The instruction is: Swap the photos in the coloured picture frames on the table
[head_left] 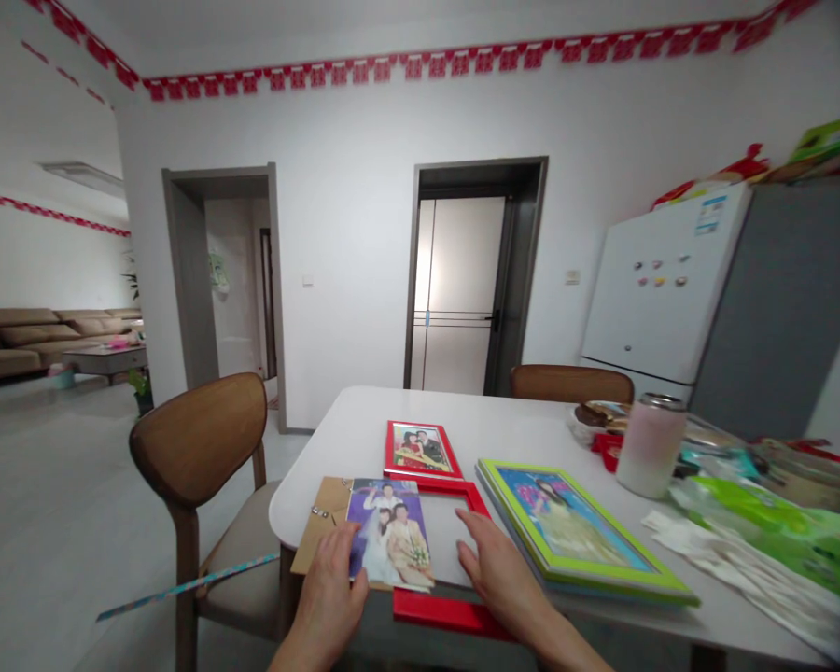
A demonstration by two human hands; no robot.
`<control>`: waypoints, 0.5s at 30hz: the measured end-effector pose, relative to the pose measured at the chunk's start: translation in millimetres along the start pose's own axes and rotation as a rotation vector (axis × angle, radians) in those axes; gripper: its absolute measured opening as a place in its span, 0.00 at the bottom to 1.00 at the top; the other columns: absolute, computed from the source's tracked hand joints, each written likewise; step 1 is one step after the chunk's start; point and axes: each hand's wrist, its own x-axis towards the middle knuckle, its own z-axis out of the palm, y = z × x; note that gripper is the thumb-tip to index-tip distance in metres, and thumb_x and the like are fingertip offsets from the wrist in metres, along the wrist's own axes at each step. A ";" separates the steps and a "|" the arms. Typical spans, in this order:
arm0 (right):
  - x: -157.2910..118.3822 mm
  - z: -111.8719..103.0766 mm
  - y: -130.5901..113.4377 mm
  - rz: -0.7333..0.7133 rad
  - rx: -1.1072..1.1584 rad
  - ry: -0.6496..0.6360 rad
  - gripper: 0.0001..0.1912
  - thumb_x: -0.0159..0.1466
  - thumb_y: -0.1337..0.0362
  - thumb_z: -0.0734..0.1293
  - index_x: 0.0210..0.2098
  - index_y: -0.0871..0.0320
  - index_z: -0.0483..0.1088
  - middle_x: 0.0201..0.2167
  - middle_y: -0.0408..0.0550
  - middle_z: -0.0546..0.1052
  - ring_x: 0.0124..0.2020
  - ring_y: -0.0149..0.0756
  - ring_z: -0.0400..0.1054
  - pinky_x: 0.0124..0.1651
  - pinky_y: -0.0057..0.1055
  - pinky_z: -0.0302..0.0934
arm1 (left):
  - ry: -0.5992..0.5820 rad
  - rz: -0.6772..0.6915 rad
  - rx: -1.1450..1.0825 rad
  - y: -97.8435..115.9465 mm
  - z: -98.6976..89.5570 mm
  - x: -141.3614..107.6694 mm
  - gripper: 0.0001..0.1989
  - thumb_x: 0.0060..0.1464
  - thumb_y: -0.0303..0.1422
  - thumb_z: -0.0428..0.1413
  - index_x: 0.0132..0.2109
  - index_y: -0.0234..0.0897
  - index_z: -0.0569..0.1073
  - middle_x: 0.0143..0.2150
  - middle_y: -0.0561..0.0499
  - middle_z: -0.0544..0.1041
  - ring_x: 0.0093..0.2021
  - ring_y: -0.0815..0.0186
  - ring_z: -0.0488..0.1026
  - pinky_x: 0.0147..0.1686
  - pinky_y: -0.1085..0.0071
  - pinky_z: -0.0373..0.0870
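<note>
My left hand [332,583] is closed at the left edge of a wedding photo [392,537], which lies over a brown backing board [315,527] with small metal clips. Beneath and right of the photo is a red picture frame [448,611] with an opening; the photo and board hide its left side. My right hand [500,574] is over the frame's right side, thumb and fingers apart, holding nothing. Farther back lies a smaller red framed photo [421,450]. Right of my right hand lies a green framed photo [578,523], on top of another flat piece.
The white table [364,415] also bears a pink-white tumbler [651,448], white cloth gloves [735,560] and a green plastic package [791,532] on the right. A wooden chair [203,439] stands at left, another chair [570,381] behind. A patterned blue strip [189,586] crosses the left chair.
</note>
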 end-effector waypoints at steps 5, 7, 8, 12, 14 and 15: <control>20.9 33.0 -26.7 0.386 0.573 -0.150 0.25 0.51 0.66 0.58 0.48 0.67 0.60 0.20 0.46 0.72 0.21 0.31 0.65 0.25 0.26 0.58 | -0.148 0.093 -0.027 18.5 17.3 2.1 0.30 0.36 0.25 0.46 0.52 0.31 0.62 0.55 0.43 0.61 0.56 0.58 0.54 0.55 0.60 0.51; 25.5 38.6 -34.5 0.511 0.821 -0.230 0.23 0.48 0.69 0.58 0.45 0.66 0.63 0.14 0.40 0.67 0.15 0.27 0.60 0.19 0.24 0.54 | -0.197 0.108 -0.005 25.0 22.0 5.4 0.31 0.35 0.25 0.47 0.52 0.30 0.62 0.56 0.41 0.59 0.56 0.57 0.53 0.55 0.59 0.51; 26.6 37.7 -39.2 0.530 0.946 -0.264 0.21 0.47 0.69 0.58 0.42 0.66 0.65 0.13 0.38 0.66 0.13 0.26 0.58 0.18 0.23 0.52 | -0.204 0.111 0.011 27.3 23.6 7.4 0.31 0.35 0.25 0.48 0.53 0.29 0.61 0.57 0.41 0.58 0.57 0.56 0.52 0.55 0.59 0.50; 28.0 12.1 -68.1 0.456 1.240 -0.231 0.12 0.46 0.69 0.60 0.30 0.63 0.67 0.14 0.38 0.66 0.14 0.23 0.57 0.19 0.22 0.54 | -0.141 0.106 0.001 33.1 24.5 17.7 0.32 0.35 0.23 0.46 0.54 0.28 0.60 0.57 0.40 0.56 0.58 0.56 0.50 0.56 0.59 0.47; 28.5 -3.6 -83.1 0.383 1.272 -0.193 0.11 0.47 0.66 0.62 0.31 0.62 0.67 0.18 0.40 0.69 0.16 0.23 0.59 0.20 0.22 0.55 | -0.051 0.106 -0.112 37.4 20.7 24.1 0.29 0.39 0.22 0.44 0.53 0.30 0.61 0.56 0.42 0.59 0.57 0.60 0.53 0.56 0.62 0.49; 28.3 -9.1 -88.2 0.342 1.276 -0.179 0.12 0.48 0.63 0.62 0.32 0.61 0.67 0.20 0.41 0.70 0.17 0.23 0.60 0.20 0.22 0.56 | 0.008 0.100 -0.196 40.8 18.2 27.5 0.27 0.42 0.22 0.43 0.53 0.31 0.61 0.55 0.44 0.60 0.56 0.61 0.55 0.55 0.63 0.50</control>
